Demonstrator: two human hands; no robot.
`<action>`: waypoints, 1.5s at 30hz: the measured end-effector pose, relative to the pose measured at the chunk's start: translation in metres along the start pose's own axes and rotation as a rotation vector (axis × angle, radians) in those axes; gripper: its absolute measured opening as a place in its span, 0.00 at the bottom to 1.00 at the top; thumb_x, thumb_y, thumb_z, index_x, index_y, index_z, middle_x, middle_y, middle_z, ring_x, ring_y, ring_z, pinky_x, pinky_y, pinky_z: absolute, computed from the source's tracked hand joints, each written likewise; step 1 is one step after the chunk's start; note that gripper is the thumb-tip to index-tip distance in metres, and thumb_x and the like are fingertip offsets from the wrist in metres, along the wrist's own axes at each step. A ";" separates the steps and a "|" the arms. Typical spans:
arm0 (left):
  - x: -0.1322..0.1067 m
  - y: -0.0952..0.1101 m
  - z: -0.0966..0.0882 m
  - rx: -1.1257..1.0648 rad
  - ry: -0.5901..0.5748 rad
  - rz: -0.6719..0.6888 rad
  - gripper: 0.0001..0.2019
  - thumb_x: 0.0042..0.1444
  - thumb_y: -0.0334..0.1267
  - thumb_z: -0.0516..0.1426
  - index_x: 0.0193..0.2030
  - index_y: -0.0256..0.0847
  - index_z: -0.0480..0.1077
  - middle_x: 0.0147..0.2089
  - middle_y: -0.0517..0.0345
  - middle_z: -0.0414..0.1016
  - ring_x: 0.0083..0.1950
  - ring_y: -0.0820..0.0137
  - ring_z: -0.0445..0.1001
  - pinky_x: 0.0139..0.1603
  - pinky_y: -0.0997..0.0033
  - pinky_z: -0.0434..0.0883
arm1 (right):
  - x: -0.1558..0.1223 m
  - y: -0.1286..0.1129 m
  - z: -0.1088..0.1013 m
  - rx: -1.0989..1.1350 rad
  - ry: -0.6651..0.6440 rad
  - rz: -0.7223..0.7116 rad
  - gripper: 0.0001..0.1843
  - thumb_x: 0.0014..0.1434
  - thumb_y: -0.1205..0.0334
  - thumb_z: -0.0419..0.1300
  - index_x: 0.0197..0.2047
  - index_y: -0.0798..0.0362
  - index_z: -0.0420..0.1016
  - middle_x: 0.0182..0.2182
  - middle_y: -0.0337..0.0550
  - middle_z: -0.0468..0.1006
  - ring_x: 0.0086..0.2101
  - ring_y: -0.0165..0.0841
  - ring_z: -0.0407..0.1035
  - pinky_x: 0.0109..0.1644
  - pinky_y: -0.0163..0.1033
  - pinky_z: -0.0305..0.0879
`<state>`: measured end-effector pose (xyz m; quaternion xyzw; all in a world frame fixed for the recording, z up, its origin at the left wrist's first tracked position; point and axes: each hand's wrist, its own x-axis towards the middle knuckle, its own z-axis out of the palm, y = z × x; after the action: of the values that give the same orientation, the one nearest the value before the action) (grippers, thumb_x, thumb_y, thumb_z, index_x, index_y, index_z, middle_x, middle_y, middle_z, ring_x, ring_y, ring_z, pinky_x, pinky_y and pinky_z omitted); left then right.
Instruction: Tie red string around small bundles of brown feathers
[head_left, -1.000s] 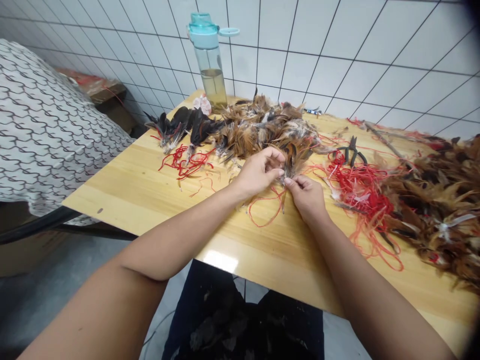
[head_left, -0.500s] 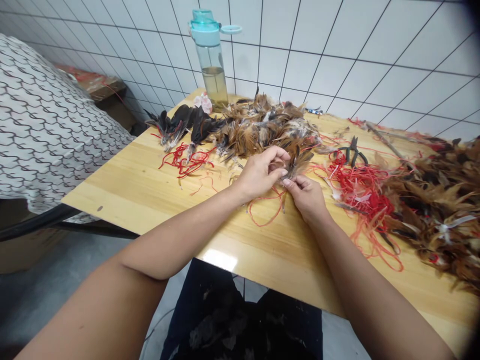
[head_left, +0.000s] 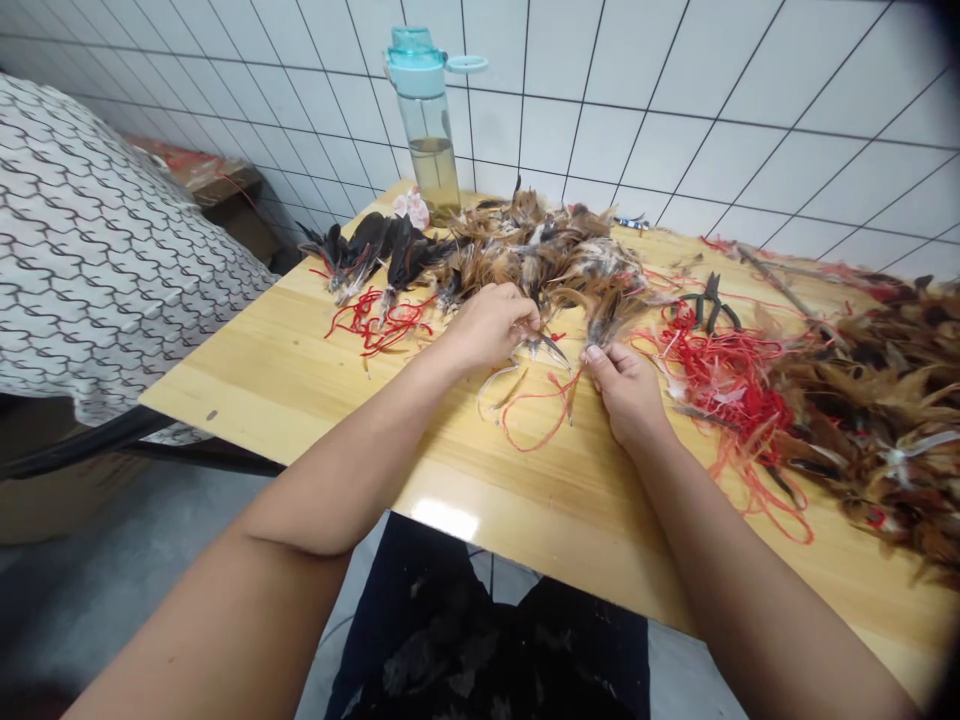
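Note:
Between the thumb and fingers of my right hand (head_left: 628,385) is a small feather bundle (head_left: 604,318), brown and dark, its tips pointing away from me. A thin red string (head_left: 536,445) hangs from its base and loops on the table. My left hand (head_left: 491,325) is to the left of it, apart from the bundle, fingers curled down at the front of the brown feather pile (head_left: 525,245). Loose feathers (head_left: 551,348) lie by its fingertips; what these pinch is hidden.
Black feather bundles (head_left: 375,245) and red strings (head_left: 382,322) lie at the left. A water bottle (head_left: 431,150) stands by the tiled wall. To the right are black-handled cutters (head_left: 709,305), a red string tangle (head_left: 739,385) and a large feather heap (head_left: 885,400). A patterned cloth (head_left: 112,260) is left of the table.
My left hand has come away from the feather bundle and moved left to the pile. The bundle stays in my right hand, which has shifted slightly right.

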<state>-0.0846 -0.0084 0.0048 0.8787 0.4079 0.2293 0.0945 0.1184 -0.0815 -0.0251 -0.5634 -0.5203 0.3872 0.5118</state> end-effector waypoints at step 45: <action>-0.003 0.042 -0.001 0.073 0.000 0.286 0.11 0.64 0.35 0.48 0.37 0.36 0.71 0.39 0.48 0.73 0.42 0.65 0.68 0.47 0.64 0.65 | 0.003 0.007 0.003 -0.277 -0.030 -0.104 0.15 0.51 0.52 0.60 0.20 0.52 0.67 0.18 0.36 0.63 0.24 0.29 0.56 0.29 0.36 0.52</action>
<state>-0.0587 -0.0384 0.0199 0.9307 0.2867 0.2252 0.0290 0.1177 -0.0771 -0.0323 -0.5949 -0.6049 0.2930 0.4408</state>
